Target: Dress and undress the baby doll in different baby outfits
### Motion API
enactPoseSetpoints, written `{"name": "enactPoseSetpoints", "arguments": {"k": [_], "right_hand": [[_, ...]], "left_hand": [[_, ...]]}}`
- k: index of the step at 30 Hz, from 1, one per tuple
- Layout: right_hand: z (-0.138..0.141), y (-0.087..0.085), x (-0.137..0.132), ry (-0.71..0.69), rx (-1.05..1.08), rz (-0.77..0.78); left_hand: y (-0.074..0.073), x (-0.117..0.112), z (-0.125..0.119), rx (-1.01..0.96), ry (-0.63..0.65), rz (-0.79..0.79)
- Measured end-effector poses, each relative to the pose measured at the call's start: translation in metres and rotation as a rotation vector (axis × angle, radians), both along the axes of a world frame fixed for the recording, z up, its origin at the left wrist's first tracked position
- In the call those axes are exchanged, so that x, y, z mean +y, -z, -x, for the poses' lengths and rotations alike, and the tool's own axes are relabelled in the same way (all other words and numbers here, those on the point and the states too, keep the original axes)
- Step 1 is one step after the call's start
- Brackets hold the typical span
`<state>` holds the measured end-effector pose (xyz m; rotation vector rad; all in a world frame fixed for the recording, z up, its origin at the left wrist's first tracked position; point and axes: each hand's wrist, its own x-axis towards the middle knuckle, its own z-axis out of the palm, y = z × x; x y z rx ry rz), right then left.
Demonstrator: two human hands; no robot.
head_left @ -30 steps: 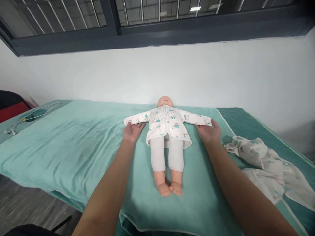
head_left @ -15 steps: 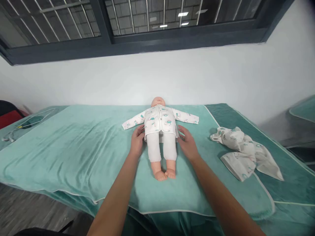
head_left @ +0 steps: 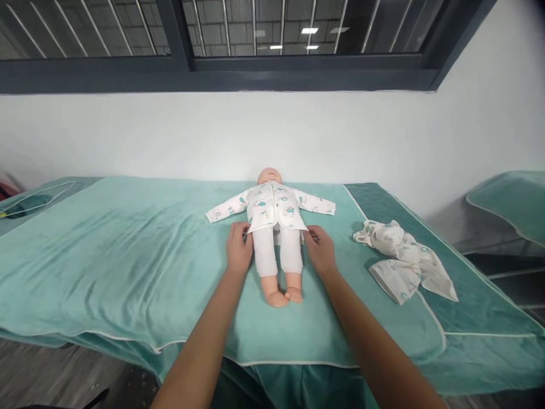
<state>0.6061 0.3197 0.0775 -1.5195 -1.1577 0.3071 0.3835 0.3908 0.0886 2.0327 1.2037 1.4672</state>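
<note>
The doll [head_left: 276, 257] is lying on its back between the two hands. The left hand [head_left: 239, 249] and the right hand [head_left: 320, 250] are each touching the bottom edge of its shirt [head_left: 275, 207], fingers bent. I cannot tell if they are pinching it. A green blanket [head_left: 128, 255] is lying under the hands. A bunched cloth [head_left: 400, 261] is lying right of the right hand.

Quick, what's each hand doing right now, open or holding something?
Left hand: fingers on the hem of the doll's shirt; grip cannot be told.
Right hand: same at the hem's other side; cannot be told.
</note>
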Motion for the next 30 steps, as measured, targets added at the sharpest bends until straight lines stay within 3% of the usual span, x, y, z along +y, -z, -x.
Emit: {"name": "enactPoseSetpoints", "arguments": {"k": [4,10,14,19,24,30], "right_hand": [[0.000,-0.001,0.003,0.109,-0.027,-0.043],[0.006,-0.008,0.010,-0.050,-0.168,-0.192],[0.006,-0.012,0.015,-0.029,-0.007,-0.123],[-0.005,-0.011,0.025,0.109,0.271,-0.059],[-0.014,-0.005,0.033,0.153,0.657,-0.153],[-0.018,-0.011,0.027,0.150,0.867,-0.249]], "left_hand": [[-0.003,0.006,-0.005,0.072,-0.046,-0.104],[-0.002,0.021,-0.017,0.201,-0.033,-0.185],[-0.001,0.023,-0.016,0.105,-0.125,-0.071],[-0.003,0.028,-0.011,-0.199,-0.295,0.062],[-0.005,0.030,-0.008,-0.414,-0.299,0.148],[-0.001,0.021,-0.004,-0.606,-0.290,0.290]]}}
